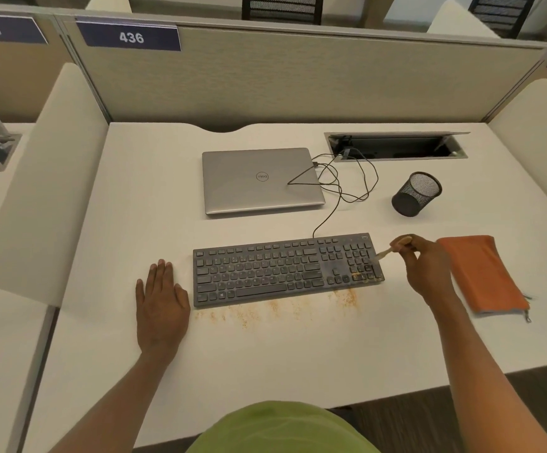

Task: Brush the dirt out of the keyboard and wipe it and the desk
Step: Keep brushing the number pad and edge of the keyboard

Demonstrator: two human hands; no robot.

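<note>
Right hand [424, 266] pinches a small brush [385, 252], bristles on the keyboard [285, 269] corner just left of it; left hand [161, 302] lies flat, fingers straight, on the worktop [135, 191] beside the keyboard's other end, orange dirt [278, 310] strewn between both hands.

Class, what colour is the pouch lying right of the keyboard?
The pouch is orange; head view.

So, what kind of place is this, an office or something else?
Most likely a shared office or study hall with numbered seats. A fabric partition carries a sign reading 436, the next bay's sign reads 435, and the desk has a built-in cable hatch near a closed laptop.
</note>
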